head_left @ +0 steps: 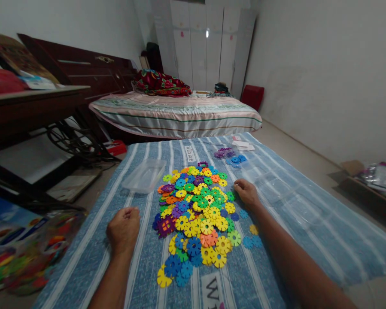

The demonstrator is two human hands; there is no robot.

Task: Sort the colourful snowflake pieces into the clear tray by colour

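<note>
A heap of flat, notched plastic flower discs (pixel 205 206) in yellow, green, blue, orange and purple lies spread over a striped blue cloth. My left hand (pixel 124 229) rests on the cloth left of the heap, closed in a loose fist, apart from the discs. At the heap's right edge is my right hand (pixel 247 193), its fingers curled in, close to a green disc (pixel 230 196); nothing shows in them. A purple square piece with an orange centre (pixel 166 225) lies on the heap's left side. A few blue discs (pixel 252 242) lie beside my right forearm.
A clear plastic tray (pixel 144 176) stands left of the heap. Clear trays (pixel 275 189) lie beyond my right hand, near bagged purple pieces (pixel 224 152) and blue pieces (pixel 238 159). Behind is a bed (pixel 180 113); a sewing table (pixel 34 96) stands at left.
</note>
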